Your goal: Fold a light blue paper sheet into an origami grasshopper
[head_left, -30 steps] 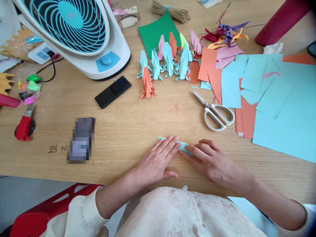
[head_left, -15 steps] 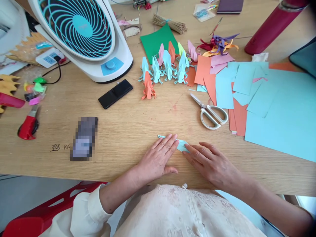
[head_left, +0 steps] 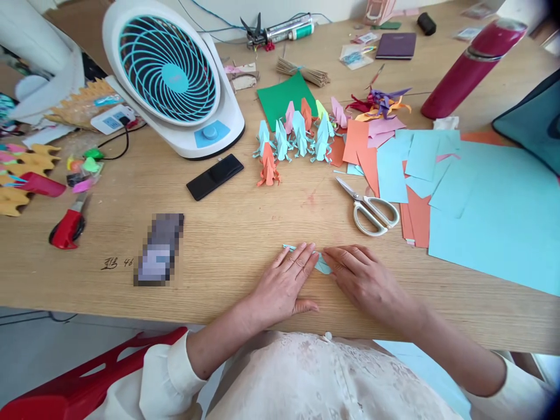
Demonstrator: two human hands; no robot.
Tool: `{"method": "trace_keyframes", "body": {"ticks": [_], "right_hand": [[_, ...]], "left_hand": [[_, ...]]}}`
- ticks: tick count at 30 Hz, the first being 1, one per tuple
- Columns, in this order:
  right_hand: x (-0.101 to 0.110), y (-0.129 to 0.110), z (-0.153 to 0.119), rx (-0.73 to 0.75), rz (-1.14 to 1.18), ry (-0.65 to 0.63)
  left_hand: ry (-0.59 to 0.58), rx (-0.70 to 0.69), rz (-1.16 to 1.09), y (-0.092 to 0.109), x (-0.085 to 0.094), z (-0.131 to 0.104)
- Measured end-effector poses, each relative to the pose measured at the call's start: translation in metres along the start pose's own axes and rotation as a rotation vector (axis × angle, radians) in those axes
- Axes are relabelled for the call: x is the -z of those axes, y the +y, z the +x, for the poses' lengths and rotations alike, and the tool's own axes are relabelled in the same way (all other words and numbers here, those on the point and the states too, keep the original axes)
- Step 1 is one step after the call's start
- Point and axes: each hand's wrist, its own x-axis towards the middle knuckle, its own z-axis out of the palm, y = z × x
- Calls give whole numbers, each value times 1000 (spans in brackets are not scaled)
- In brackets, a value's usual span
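Note:
A small folded light-blue paper [head_left: 322, 266] lies on the table close to its front edge, with a thin tip poking out on the left. Flat across its middle rests my left hand [head_left: 282, 286], fingers stretched out and pressing it down, thumb apart. My right hand [head_left: 370, 283] has its fingers bent and drawn together at the paper's right part, gripping its edge; the thumb is mostly hidden. Both hands cover much of the paper. Scissors [head_left: 370, 207] with pale handles lie beyond my right hand, blades partly apart.
Several folded paper figures [head_left: 300, 134] stand at the back middle, an orange one [head_left: 268, 166] in front. Blue sheets [head_left: 494, 216] and orange scraps lie right. A fan [head_left: 175, 79], a black phone [head_left: 215, 177], a blurred-out device [head_left: 160, 251] and a red-handled cutter [head_left: 67, 227] are left; a red bottle [head_left: 472, 70] stands back right.
The camera view has tilted up and shifted, showing more of the table's back. My right fingers have moved to the paper's upper edge and curled closer together. My left hand stays on the paper.

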Motion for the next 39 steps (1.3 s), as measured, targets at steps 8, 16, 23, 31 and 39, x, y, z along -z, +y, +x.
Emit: {"method": "trace_keyframes", "body": {"ticks": [8, 16, 23, 31, 39], "right_hand": [[-3, 7, -6, 89, -106, -52], [-5, -9, 6, -216, 102, 11], [-15, -28, 27, -495, 179, 34], [-15, -39, 34, -591, 97, 23], [-17, -43, 31, -597, 384, 47]], "left_hand": [[-1, 10, 9, 2, 0, 1], [38, 32, -34, 5, -4, -1], [95, 62, -148, 10, -10, 0], [218, 97, -270, 11, -14, -2], [340, 202, -280, 11, 5, -3]]}}
